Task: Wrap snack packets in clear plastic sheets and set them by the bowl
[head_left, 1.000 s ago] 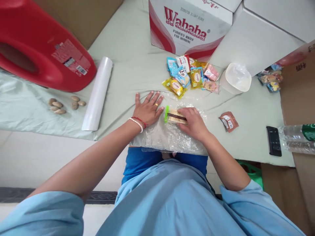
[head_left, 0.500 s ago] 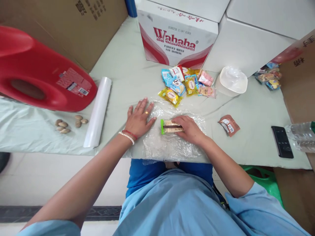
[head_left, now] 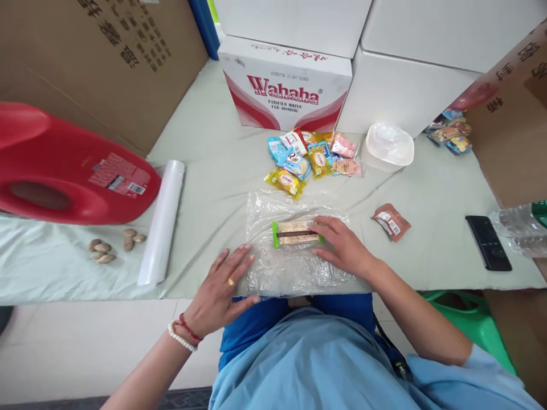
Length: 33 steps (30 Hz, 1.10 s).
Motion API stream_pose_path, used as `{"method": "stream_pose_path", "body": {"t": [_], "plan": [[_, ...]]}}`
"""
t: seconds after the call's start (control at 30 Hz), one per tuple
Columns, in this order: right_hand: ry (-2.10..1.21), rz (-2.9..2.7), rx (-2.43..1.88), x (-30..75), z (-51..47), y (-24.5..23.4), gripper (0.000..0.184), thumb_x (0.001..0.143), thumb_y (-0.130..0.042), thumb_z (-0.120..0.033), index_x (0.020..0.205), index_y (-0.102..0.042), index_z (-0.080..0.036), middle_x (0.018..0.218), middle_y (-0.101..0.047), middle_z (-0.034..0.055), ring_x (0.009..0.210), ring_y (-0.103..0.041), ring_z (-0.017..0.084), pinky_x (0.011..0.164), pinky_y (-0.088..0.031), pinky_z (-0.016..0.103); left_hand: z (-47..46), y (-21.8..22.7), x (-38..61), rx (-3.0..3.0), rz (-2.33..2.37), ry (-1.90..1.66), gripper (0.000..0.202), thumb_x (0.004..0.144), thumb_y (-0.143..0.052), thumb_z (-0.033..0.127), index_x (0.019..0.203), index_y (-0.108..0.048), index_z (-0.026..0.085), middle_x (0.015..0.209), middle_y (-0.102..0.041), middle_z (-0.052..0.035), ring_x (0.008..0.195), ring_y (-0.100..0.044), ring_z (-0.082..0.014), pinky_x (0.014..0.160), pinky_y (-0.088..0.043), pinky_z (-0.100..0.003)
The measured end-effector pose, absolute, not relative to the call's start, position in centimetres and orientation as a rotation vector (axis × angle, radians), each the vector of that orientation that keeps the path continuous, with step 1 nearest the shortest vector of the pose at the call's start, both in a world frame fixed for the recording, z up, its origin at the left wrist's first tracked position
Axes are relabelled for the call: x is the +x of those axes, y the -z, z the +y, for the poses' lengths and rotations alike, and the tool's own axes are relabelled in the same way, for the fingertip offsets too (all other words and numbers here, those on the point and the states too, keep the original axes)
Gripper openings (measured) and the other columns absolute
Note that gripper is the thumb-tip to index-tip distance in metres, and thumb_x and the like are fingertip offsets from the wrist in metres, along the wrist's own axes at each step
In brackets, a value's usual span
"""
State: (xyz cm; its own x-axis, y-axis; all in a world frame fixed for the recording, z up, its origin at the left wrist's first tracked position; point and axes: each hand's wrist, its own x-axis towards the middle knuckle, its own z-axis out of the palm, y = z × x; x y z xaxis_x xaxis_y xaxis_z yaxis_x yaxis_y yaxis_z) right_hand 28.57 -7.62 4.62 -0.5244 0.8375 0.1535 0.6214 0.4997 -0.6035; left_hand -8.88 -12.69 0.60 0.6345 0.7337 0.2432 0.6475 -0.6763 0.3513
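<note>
A wrapped snack bar (head_left: 294, 234) with green ends and a dark stripe lies across a crinkled clear plastic sheet (head_left: 290, 270). Around its right end are the parted fingers and thumb of my right hand (head_left: 344, 246), and the bar's green tip shows between them. Whether a fingertip touches the wrapper is hard to tell. My left hand (head_left: 226, 285) is open, palm down, at the table's front edge, its fingertips by the sheet's left border. Beyond the sheet sits a pile of small wrapped snacks (head_left: 319, 159).
Left of the sheet are a white plastic roll (head_left: 161, 225), several brown nuts (head_left: 102, 248) and a large red jug (head_left: 81, 171). On the right are a brown wrapper (head_left: 391, 221), a black phone (head_left: 488, 243) and a white tub (head_left: 388, 147). A Wahaha carton (head_left: 286, 85) stands behind.
My left hand has drawn back off the sheet toward the front edge. My right hand's fingers have spread and shifted to the bar's right end, uncovering more of it. The view has tilted.
</note>
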Motion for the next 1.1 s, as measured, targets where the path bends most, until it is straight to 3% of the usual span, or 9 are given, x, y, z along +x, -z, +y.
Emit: {"method": "stream_pose_path", "body": {"t": [0.1, 0.17, 0.27, 0.33, 0.47, 0.67, 0.8, 0.97, 1.1], "plan": [[-0.811, -2.351, -1.127, 31.8, -11.4, -5.2, 0.056, 0.099, -0.072, -0.045, 0.153, -0.057, -0.034, 0.150, -0.064, 0.0146, 0.139, -0.061, 0.032, 0.114, -0.056, 0.055, -13.5, -0.6, -9.8, 2.678, 1.033, -0.495, 0.093, 0.095, -0.066, 0.069, 0.169, -0.030, 0.027, 0.174, -0.033, -0.0214, 0.160, -0.038, -0.0369, 0.135, -0.020, -0.059], [-0.864, -2.363, -1.127, 33.3, -13.8, -4.6, 0.062, 0.096, -0.077, -0.045, 0.153, -0.058, -0.035, 0.151, -0.064, 0.0149, 0.140, -0.061, 0.033, 0.113, -0.058, 0.055, -13.7, -0.6, -10.1, 2.696, 1.000, -0.428, 0.071, 0.098, -0.067, 0.058, 0.160, -0.047, 0.030, 0.174, -0.036, -0.0169, 0.161, -0.037, -0.0347, 0.136, -0.017, -0.058], [-0.777, -2.265, -1.185, 34.1, -16.4, -2.6, 0.037, 0.100, -0.071, -0.035, 0.137, -0.070, -0.036, 0.145, -0.069, 0.0136, 0.132, -0.068, 0.033, 0.108, -0.061, 0.057, -14.0, -0.3, -10.1, 2.624, 1.030, -0.416, 0.035, 0.104, -0.060, 0.035, 0.138, -0.068, 0.033, 0.168, -0.048, -0.0084, 0.162, -0.037, -0.0293, 0.136, -0.018, -0.057], [-0.695, -2.172, -1.207, 33.8, -17.5, -1.6, 0.026, 0.102, -0.064, -0.027, 0.123, -0.076, -0.038, 0.138, -0.073, 0.0109, 0.123, -0.072, 0.031, 0.104, -0.063, 0.057, -14.2, 0.0, -10.1, 2.534, 1.056, -0.479, 0.027, 0.106, -0.054, 0.026, 0.125, -0.073, 0.031, 0.160, -0.058, -0.0061, 0.159, -0.042, -0.0259, 0.136, -0.023, -0.056], [-0.691, -2.108, -1.161, 33.0, -18.1, -1.8, 0.024, 0.103, -0.062, -0.023, 0.118, -0.075, -0.036, 0.122, -0.079, 0.0070, 0.112, -0.075, 0.027, 0.103, -0.062, 0.053, -14.6, -0.1, -10.1, 2.348, 1.101, -0.615, 0.027, 0.107, -0.049, 0.021, 0.117, -0.072, 0.027, 0.143, -0.072, -0.0068, 0.148, -0.056, -0.0231, 0.132, -0.035, -0.053], [-0.845, -2.077, -1.234, 33.4, -13.4, -6.1, 0.018, 0.108, -0.058, -0.032, 0.108, -0.075, -0.027, 0.091, -0.077, 0.0044, 0.086, -0.072, 0.020, 0.082, -0.059, 0.034, -11.3, -2.5, -9.5, 2.066, 1.240, -0.675, 0.025, 0.107, -0.051, 0.041, 0.111, -0.072, 0.028, 0.121, -0.080, -0.0036, 0.140, -0.063, -0.0252, 0.126, -0.044, -0.052], [-0.880, -1.960, -1.422, 33.3, -7.1, -6.8, 0.024, 0.104, -0.060, -0.040, 0.102, -0.076, -0.023, 0.092, -0.078, 0.0039, 0.082, -0.071, 0.019, 0.077, -0.055, 0.030, -6.0, -3.0, -7.3, 1.888, 1.466, -0.636, 0.040, 0.100, -0.050, 0.058, 0.099, -0.072, 0.025, 0.133, -0.074, -0.0097, 0.131, -0.066, -0.0304, 0.118, -0.050, -0.052], [-0.785, -2.066, -1.726, 32.8, -2.7, -5.6, 0.019, 0.097, -0.059, -0.028, 0.097, -0.076, -0.019, 0.091, -0.077, 0.0050, 0.083, -0.068, 0.021, 0.078, -0.052, 0.031, -0.6, -4.6, -6.6, 1.842, 1.816, -0.652, 0.028, 0.083, -0.063, 0.044, 0.097, -0.068, 0.020, 0.117, -0.071, -0.0163, 0.129, -0.061, -0.0388, 0.118, -0.047, -0.059], [-0.423, -2.217, -1.920, 33.1, -2.6, -6.0, 0.028, 0.096, -0.060, -0.024, 0.119, -0.077, -0.018, 0.116, -0.075, 0.0142, 0.109, -0.065, 0.031, 0.094, -0.051, 0.041, -3.5, -8.6, -7.8, 1.794, 2.172, -1.180, 0.031, 0.090, -0.060, 0.036, 0.114, -0.065, 0.018, 0.121, -0.064, -0.0156, 0.132, -0.053, -0.0413, 0.119, -0.038, -0.070]]}}
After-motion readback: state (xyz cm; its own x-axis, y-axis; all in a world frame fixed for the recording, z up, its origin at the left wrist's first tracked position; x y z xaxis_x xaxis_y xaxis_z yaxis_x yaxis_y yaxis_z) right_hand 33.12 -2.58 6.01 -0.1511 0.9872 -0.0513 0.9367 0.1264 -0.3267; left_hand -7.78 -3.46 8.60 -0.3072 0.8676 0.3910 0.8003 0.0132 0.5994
